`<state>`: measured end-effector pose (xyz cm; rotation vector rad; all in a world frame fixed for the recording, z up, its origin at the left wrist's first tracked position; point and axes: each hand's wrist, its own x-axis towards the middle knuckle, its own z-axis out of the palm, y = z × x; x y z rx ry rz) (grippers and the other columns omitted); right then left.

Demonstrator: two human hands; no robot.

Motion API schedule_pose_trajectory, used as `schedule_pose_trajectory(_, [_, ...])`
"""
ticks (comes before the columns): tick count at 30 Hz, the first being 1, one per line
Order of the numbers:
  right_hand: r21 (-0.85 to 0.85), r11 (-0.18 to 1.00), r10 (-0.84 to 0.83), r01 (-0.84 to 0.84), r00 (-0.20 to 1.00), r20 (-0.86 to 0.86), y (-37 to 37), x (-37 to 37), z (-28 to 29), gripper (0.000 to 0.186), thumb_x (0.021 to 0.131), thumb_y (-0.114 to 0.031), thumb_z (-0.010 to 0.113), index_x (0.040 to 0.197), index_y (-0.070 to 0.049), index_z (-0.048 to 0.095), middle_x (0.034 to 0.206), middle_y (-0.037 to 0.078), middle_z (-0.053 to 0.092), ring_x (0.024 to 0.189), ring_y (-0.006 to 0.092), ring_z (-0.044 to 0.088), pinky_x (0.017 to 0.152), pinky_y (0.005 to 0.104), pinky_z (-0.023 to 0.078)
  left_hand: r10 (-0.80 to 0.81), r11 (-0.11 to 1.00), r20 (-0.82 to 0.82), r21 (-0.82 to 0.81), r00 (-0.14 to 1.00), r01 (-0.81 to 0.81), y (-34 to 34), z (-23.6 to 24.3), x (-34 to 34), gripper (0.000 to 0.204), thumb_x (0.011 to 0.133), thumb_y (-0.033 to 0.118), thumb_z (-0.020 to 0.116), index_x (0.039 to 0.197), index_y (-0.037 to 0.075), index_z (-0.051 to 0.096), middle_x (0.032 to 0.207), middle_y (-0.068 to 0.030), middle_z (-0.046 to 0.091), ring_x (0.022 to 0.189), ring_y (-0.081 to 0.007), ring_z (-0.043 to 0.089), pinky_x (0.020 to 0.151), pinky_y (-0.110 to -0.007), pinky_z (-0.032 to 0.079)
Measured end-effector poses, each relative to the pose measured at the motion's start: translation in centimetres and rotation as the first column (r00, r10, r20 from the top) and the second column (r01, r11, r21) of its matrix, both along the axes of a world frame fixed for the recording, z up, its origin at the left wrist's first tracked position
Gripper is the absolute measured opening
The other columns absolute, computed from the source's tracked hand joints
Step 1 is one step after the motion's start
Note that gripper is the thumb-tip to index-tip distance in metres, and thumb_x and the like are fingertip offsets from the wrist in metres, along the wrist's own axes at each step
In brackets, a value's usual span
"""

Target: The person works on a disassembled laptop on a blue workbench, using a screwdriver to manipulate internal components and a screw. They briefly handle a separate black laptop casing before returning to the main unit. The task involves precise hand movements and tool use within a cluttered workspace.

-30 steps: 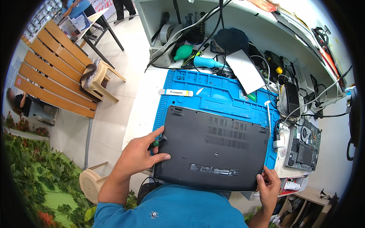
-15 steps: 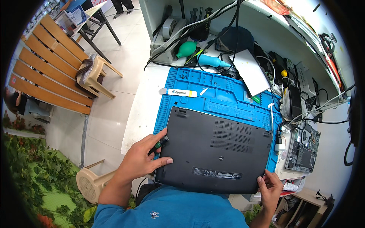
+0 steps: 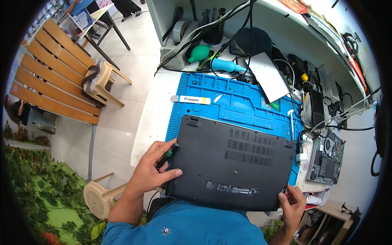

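Observation:
A black laptop (image 3: 220, 171) lies underside up on the blue silicone mat (image 3: 241, 106), its vents and label showing. At its left edge my left hand (image 3: 155, 167) is closed round a dark green-and-black screwdriver (image 3: 168, 155), thumb resting on the laptop. My right hand (image 3: 292, 206) pinches the laptop's lower right edge. A flat pry tool with a white-and-yellow handle (image 3: 194, 99) lies near the mat's upper left. A long white tool (image 3: 291, 122) lies beside the laptop's upper right corner.
An opened laptop (image 3: 326, 161) sits right of the mat. A shelf holds cables, a blue bottle (image 3: 224, 65), a green bulb blower (image 3: 199, 53) and a white sheet (image 3: 267, 75). Left are a wooden bench (image 3: 55, 77), plastic seats (image 3: 102, 196), other people and green foliage (image 3: 32, 183).
The laptop's near edge and right side have shifted slightly toward me and to the right, and my right hand has moved with them. My left hand stays at the left edge with the screwdriver.

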<state>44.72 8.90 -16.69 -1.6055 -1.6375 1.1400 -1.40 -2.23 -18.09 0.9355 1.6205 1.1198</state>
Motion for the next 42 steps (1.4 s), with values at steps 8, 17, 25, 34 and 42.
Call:
schedule_pose_trajectory(8, [-0.075,0.997,-0.017,0.015,1.0,-0.026,-1.8,0.1,1.4,0.045,0.084,0.002,0.089,0.128,0.009,0.078,0.096,0.004,0.067,0.083,0.0076,0.062,0.069,0.0194,0.05,0.014,0.997,0.163,0.076,0.986,-0.027,-2.1,-1.1,-0.3,0.085,0.086,-0.004,0.089,0.164,-0.001,0.054,0.134,-0.0063,0.054,0.096,-0.006,0.051,0.07,-0.021,0.044])
schedule_pose_trajectory(17, [-0.004,1.0,-0.019,0.019,0.999,-0.036,-0.4,-0.3,-0.1,0.042,0.089,0.002,0.087,0.13,0.009,0.077,0.099,0.004,0.065,0.085,0.0071,0.06,0.068,0.0187,0.049,0.004,1.0,0.096,0.007,0.995,-0.005,-0.2,-0.2,-0.4,0.083,0.089,0.001,0.089,0.164,0.001,0.054,0.133,-0.0059,0.054,0.105,-0.007,0.055,0.076,-0.019,0.047])
schedule_pose_trajectory(25, [-0.038,0.999,0.007,-0.008,0.999,-0.031,0.2,0.0,-0.8,0.039,0.094,0.0,0.085,0.13,0.011,0.075,0.101,0.004,0.063,0.085,0.0078,0.06,0.068,0.0202,0.051,-0.01,1.0,-0.02,0.0,1.0,0.01,0.3,0.2,0.2,0.083,0.09,0.005,0.09,0.165,0.004,0.055,0.135,-0.005,0.056,0.116,-0.0102,0.059,0.085,-0.019,0.052])
schedule_pose_trajectory(34, [0.061,0.998,0.025,-0.034,0.99,0.14,-0.1,-1.0,0.3,0.041,0.089,-0.004,0.087,0.126,0.009,0.078,0.093,0.008,0.07,0.081,0.0129,0.064,0.07,0.0271,0.051,-0.024,0.999,-0.084,0.028,0.996,0.026,0.8,0.1,0.5,0.08,0.088,0.0,0.087,0.162,-0.003,0.056,0.133,-0.0041,0.052,0.088,-0.0055,0.05,0.073,-0.02,0.043])
schedule_pose_trajectory(42, [0.098,0.995,0.027,-0.034,0.997,0.069,0.1,-1.0,0.2,0.042,0.091,-0.006,0.09,0.129,0.007,0.079,0.092,0.007,0.072,0.072,0.0064,0.061,0.065,0.0232,0.051,0.044,0.999,-0.105,0.022,0.994,-0.042,0.8,-0.2,0.9,0.084,0.087,0.026,0.092,0.156,-0.009,0.058,0.132,-0.0052,0.055,0.091,-0.0086,0.054,0.078,-0.023,0.045])
